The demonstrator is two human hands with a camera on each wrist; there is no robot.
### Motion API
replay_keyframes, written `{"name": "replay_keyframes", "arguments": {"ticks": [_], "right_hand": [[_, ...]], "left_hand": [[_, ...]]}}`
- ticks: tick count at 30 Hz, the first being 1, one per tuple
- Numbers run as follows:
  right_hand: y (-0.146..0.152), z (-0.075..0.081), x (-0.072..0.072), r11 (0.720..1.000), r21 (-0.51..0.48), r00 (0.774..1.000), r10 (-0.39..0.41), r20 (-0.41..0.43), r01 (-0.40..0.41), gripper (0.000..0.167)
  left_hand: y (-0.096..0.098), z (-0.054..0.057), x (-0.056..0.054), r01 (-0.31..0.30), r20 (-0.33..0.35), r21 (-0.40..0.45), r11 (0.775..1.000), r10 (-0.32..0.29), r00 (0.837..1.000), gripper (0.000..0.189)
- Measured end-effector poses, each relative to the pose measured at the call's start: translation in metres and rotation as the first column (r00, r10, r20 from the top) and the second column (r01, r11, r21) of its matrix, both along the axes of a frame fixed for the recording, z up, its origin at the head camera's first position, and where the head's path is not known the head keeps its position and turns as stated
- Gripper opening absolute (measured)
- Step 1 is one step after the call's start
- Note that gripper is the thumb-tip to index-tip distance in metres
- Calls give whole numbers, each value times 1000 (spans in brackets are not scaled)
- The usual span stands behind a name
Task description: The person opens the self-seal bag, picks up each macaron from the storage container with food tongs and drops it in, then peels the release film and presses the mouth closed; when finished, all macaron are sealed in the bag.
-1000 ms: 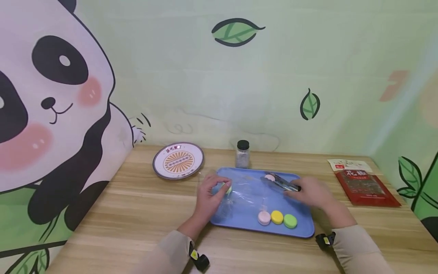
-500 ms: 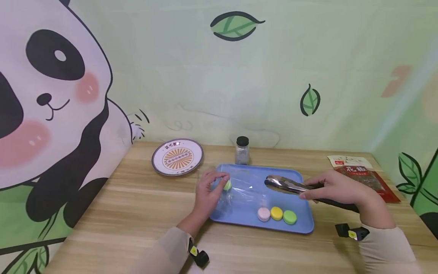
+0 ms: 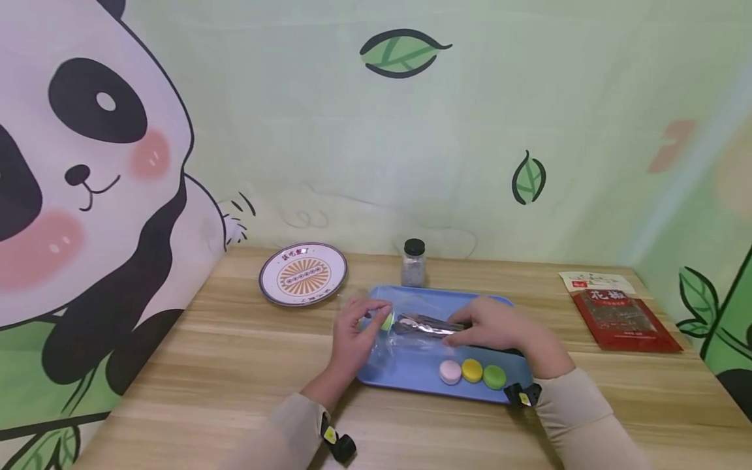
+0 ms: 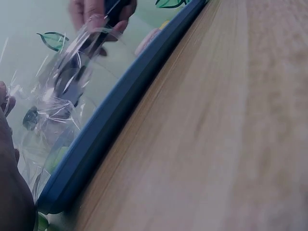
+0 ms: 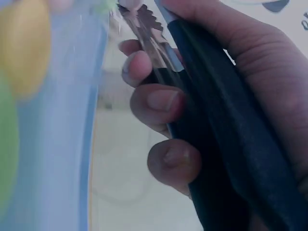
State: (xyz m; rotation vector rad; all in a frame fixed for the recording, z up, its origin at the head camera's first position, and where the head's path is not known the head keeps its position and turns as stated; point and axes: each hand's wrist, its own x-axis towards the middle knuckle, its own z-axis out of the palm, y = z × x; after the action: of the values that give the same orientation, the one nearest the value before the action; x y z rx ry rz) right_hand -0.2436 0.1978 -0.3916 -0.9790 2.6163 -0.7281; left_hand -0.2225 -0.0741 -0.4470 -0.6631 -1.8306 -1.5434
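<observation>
My left hand point(image 3: 355, 333) pinches the edge of a clear plastic bag point(image 4: 53, 101) over the left part of the blue tray point(image 3: 405, 380). A light green macaron point(image 3: 387, 321) shows through the film beside my fingertips. My right hand point(image 3: 499, 326) grips tongs point(image 3: 431, 326) by their black handles, the metal ends pointing left at the bag. In the left wrist view the tongs appear through the film. Between their serrated tips the right wrist view shows a pale pink macaron point(image 5: 131, 4). A pink macaron point(image 3: 450, 372), a yellow one point(image 3: 472, 371) and a green one point(image 3: 495, 376) lie in a row at the tray's front.
Behind the tray stands a glass jar point(image 3: 414, 267) with a black lid. A patterned white plate point(image 3: 329, 261) lies at the back left of the wooden table point(image 3: 194, 385). On the right is a red spice packet point(image 3: 625, 320). A printed panda wall rises behind.
My right hand first drew right with the tongs, then moved left, bringing their tips to the bag beside my left hand. The left hand stays in place, holding the bag.
</observation>
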Motion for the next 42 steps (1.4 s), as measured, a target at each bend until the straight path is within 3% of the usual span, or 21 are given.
{"name": "replay_keyframes", "arguments": {"ticks": [5,8,13,19,30,37,42], "right_hand": [[-18,0,-3,998,4,995,56,-86,-56,22],[-17,1,-2,1000,24,994,20,-112,-17,40],[-12,3,0,996,78,996,-44,-77,50,65],[-7,5,1,996,76,999,-50,4,49,50],[12,25,4,993,68,991,-100,87,95,68],[21,34,11,979,71,958,-204,202,193,60],[26,41,15,969,115,958,-234,163,217,68]], "left_hand": [[1,1,0,1,-21,8,1000,-1,1000,11],[0,1,0,3,-25,7,1000,-3,1000,11],[0,-2,0,3,-16,12,1000,-3,1000,10],[-1,-2,1,-7,-6,6,1000,7,1000,10],[-1,3,-3,-11,5,-3,1000,11,1000,9],[0,1,-1,5,15,-2,1000,-5,1000,11],[0,0,0,3,12,1,1000,-3,1000,13]]}}
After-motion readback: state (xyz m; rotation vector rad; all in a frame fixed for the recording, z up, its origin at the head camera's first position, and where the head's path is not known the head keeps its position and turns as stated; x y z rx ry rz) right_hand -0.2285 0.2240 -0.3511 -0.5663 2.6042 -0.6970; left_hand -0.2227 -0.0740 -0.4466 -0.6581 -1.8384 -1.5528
